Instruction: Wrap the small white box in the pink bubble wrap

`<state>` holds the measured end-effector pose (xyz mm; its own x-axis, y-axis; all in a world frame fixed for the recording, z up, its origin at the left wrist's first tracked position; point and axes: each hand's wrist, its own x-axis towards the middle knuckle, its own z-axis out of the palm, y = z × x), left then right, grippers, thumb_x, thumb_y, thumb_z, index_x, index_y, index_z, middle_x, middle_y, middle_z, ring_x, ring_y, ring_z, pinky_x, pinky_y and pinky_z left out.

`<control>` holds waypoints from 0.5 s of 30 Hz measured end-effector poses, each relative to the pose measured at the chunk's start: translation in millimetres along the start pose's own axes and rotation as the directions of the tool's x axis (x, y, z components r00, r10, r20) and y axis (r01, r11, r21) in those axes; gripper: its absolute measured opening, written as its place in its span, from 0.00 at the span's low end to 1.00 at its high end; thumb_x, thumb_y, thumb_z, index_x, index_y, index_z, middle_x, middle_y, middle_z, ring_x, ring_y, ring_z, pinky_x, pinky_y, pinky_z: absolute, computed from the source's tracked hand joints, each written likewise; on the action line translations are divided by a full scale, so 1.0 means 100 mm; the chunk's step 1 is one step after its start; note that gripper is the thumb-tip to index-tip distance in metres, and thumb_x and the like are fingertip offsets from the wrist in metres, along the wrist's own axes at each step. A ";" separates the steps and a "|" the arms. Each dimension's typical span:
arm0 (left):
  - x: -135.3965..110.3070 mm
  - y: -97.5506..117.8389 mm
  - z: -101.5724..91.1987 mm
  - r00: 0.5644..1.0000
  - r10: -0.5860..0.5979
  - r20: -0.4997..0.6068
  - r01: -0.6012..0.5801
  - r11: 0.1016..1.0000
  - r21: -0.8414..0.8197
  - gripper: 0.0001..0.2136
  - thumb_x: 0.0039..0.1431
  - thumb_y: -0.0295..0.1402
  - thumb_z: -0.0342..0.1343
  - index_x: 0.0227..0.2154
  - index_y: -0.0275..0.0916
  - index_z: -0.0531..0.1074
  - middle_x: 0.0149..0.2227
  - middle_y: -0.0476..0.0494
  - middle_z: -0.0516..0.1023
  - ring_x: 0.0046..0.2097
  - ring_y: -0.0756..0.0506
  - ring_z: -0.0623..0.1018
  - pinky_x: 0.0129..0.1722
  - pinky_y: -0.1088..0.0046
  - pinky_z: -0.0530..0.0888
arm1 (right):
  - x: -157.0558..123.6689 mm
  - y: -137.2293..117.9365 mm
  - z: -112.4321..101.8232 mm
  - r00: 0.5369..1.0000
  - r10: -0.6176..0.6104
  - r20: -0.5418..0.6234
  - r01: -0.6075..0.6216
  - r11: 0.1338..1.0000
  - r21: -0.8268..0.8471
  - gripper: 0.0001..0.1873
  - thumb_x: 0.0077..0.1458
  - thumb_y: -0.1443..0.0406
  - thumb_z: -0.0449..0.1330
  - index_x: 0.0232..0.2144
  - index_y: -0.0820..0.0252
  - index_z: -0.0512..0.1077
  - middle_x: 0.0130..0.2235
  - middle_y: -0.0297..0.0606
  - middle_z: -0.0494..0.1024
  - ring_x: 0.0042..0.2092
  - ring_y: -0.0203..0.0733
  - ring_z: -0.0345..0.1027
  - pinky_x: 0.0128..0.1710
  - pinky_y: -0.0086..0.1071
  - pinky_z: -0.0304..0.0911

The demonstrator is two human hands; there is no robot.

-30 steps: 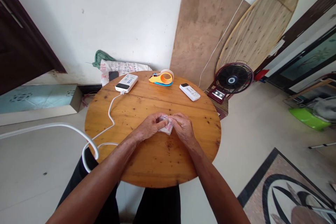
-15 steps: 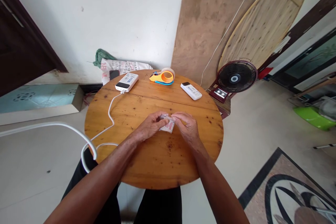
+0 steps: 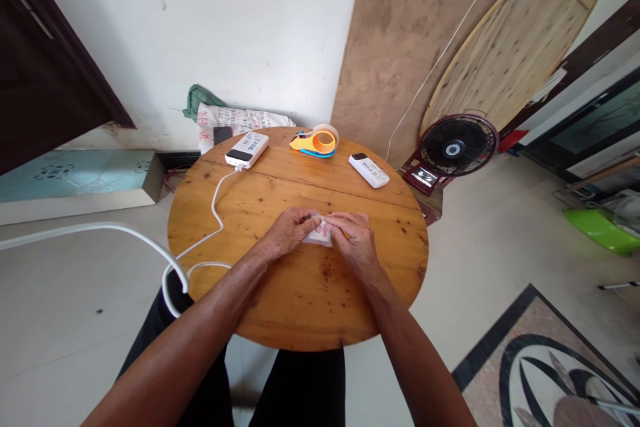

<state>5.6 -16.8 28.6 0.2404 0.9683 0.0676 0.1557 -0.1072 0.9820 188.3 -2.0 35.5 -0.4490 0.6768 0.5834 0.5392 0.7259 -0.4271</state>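
Between my hands, over the middle of the round wooden table [image 3: 280, 307], is a small white packet with pinkish-red print [image 3: 320, 235]. My left hand [image 3: 290, 233] pinches its left side, thumb on top. At its upper right edge, the thumb and fingertips of my right hand [image 3: 354, 237] are pressed together on it. The fingers partly cover the packet, and what it contains cannot be made out.
A white power bank [image 3: 247, 149] with a plugged-in white cable [image 3: 216, 210] lies at the back left. An orange-and-blue tape dispenser [image 3: 315, 142] stands behind, and a second white power bank [image 3: 369, 171] lies to its right. A fan [image 3: 456, 149] stands beyond the table.
The packet now lies flatter, and my right fingertips have shifted slightly left along its upper edge. Both hands keep hold of it. The camera view has moved a little.
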 end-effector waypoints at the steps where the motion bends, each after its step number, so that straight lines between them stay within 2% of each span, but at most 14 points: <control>1: 0.00 -0.01 -0.01 1.000 0.003 0.002 -0.003 1.000 0.000 0.15 0.55 0.43 0.51 0.29 0.36 0.74 0.30 0.49 0.74 0.33 0.48 0.70 0.35 0.74 0.66 | 0.00 0.00 0.00 1.000 -0.014 0.012 0.014 1.000 -0.023 0.10 0.59 0.65 0.56 0.39 0.52 0.78 0.40 0.36 0.80 0.42 0.40 0.72 0.46 0.37 0.56; 5: 0.00 -0.02 -0.02 0.999 -0.034 -0.006 0.034 0.999 -0.037 0.15 0.55 0.43 0.51 0.30 0.37 0.74 0.29 0.50 0.74 0.31 0.49 0.69 0.33 0.74 0.65 | 0.00 -0.03 0.01 0.996 -0.067 0.058 0.074 0.989 -0.125 0.10 0.60 0.64 0.56 0.39 0.52 0.78 0.42 0.36 0.79 0.43 0.39 0.70 0.47 0.37 0.53; 10: 0.00 -0.01 -0.03 0.999 -0.044 -0.028 0.044 0.999 0.002 0.16 0.55 0.44 0.50 0.28 0.36 0.74 0.25 0.51 0.71 0.28 0.49 0.66 0.29 0.75 0.62 | 0.00 -0.08 0.01 0.988 -0.112 0.108 0.134 0.964 -0.228 0.10 0.61 0.62 0.55 0.39 0.52 0.76 0.44 0.37 0.78 0.43 0.40 0.67 0.47 0.38 0.50; 15: 0.03 -0.04 -0.02 0.998 -0.045 -0.042 0.045 0.999 0.011 0.16 0.55 0.43 0.50 0.31 0.35 0.75 0.27 0.50 0.73 0.30 0.49 0.68 0.31 0.74 0.64 | -0.01 -0.13 -0.01 0.979 -0.150 0.135 0.185 0.937 -0.295 0.10 0.59 0.59 0.56 0.39 0.53 0.75 0.48 0.40 0.75 0.47 0.45 0.64 0.49 0.41 0.50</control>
<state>3.6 -13.1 24.8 0.1929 0.9807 0.0309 0.1774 -0.0658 0.9819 182.4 -11.6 41.2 -0.6167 0.5702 0.5426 0.6331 0.7690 -0.0886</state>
